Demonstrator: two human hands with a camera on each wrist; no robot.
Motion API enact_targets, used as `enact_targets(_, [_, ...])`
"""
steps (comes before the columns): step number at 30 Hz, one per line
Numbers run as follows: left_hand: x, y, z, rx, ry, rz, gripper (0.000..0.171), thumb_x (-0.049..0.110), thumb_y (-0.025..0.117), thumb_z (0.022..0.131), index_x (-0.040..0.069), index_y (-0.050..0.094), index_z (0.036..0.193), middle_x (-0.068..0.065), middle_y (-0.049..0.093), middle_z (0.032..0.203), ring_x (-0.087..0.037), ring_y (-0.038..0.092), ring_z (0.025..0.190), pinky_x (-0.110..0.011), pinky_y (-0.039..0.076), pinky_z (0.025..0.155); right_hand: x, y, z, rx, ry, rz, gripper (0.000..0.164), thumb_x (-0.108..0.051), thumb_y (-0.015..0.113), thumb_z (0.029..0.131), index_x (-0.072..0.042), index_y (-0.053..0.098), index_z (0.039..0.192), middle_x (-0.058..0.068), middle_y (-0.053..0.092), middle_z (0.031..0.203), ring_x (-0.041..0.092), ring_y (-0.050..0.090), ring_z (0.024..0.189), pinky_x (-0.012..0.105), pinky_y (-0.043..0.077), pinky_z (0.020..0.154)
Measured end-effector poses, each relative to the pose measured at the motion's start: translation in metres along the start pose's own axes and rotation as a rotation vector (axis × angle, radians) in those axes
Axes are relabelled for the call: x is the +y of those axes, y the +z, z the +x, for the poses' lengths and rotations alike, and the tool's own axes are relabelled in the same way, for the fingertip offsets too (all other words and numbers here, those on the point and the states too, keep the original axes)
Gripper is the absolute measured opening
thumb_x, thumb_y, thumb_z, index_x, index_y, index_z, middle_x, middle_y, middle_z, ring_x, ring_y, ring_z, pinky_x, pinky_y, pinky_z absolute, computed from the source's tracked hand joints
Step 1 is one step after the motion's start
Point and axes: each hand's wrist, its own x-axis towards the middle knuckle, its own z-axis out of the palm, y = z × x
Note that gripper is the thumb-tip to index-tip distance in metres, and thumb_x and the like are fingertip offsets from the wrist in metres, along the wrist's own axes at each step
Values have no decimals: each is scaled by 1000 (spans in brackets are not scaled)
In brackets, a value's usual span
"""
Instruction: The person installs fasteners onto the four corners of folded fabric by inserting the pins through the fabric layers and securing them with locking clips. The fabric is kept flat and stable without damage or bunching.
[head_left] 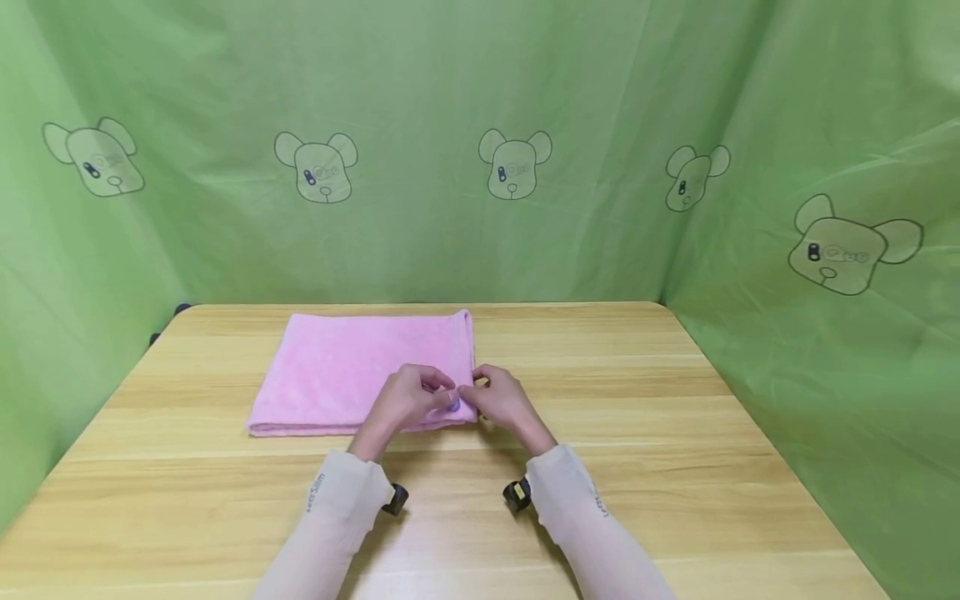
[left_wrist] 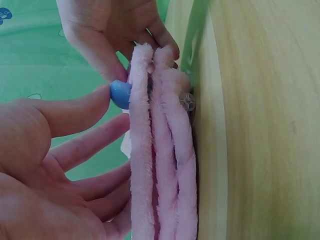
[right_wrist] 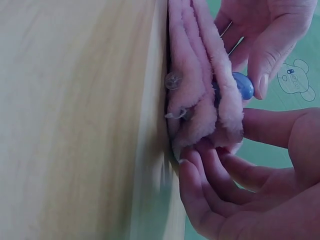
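On the table lies a folded pink plush cloth (head_left: 360,367), its stacked layers seen edge-on in both wrist views. A blue rounded knob (left_wrist: 120,94) stands out from the top layer near the right front corner. My left hand (head_left: 408,396) rests its thumb tip on the knob, with the other fingers extended against the cloth. My right hand (head_left: 506,400) pinches the cloth's corner, thumb above and fingers under the layers. A small clear disc (left_wrist: 188,102) sits at the bottom layer. A second clear piece (right_wrist: 182,114) shows beside it in the right wrist view.
The wood-grain table (head_left: 637,467) extends round the cloth on all sides. Green curtains (head_left: 420,233) printed with bear heads hang behind it and at both sides. Dark wrist cameras (head_left: 516,494) are worn under both sleeves.
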Motion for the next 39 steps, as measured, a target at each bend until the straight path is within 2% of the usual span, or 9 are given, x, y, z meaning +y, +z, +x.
enact_targets(5, [1,0,-1,-27,-8,-3,19,27,77,83,17,74,98,-2,65,96,-19,58,87,-40,49,79,2,0,1,27,-27,-54,30,-14,69,86,0,64,112,5,63,78,16,57,66,28,47,58])
enact_targets(11, [0,1,-1,-65,-19,-6,31,27,79,81,11,70,106,-5,66,99,-21,59,89,-41,50,83,2,1,2,25,-12,-69,31,-10,71,84,1,63,112,5,62,73,14,55,59,25,45,52])
enact_targets(17, [1,3,-1,-106,-49,-22,37,26,79,81,9,66,111,-9,64,103,-22,59,89,-38,53,80,2,3,3,27,-6,-83,33,-6,72,82,1,63,112,7,64,82,16,58,65,27,49,57])
enact_targets(25, [2,6,2,-113,-76,-20,36,26,80,81,10,66,111,-10,63,109,-21,60,87,-31,55,71,4,3,4,37,-23,-115,33,-5,73,80,0,64,110,6,62,82,16,57,67,26,48,57])
enact_targets(32, [2,6,1,-107,-75,-23,37,26,81,80,10,66,110,-11,62,111,-22,60,88,-33,55,73,4,4,3,36,-42,-137,29,-5,72,81,0,63,108,6,61,80,16,56,64,26,46,53])
enact_targets(39, [3,6,0,-115,-86,-35,38,27,80,80,10,65,110,-12,62,112,-22,60,86,-33,55,72,3,4,2,29,-24,-142,31,-5,72,81,0,63,110,7,62,84,18,58,69,28,50,58])
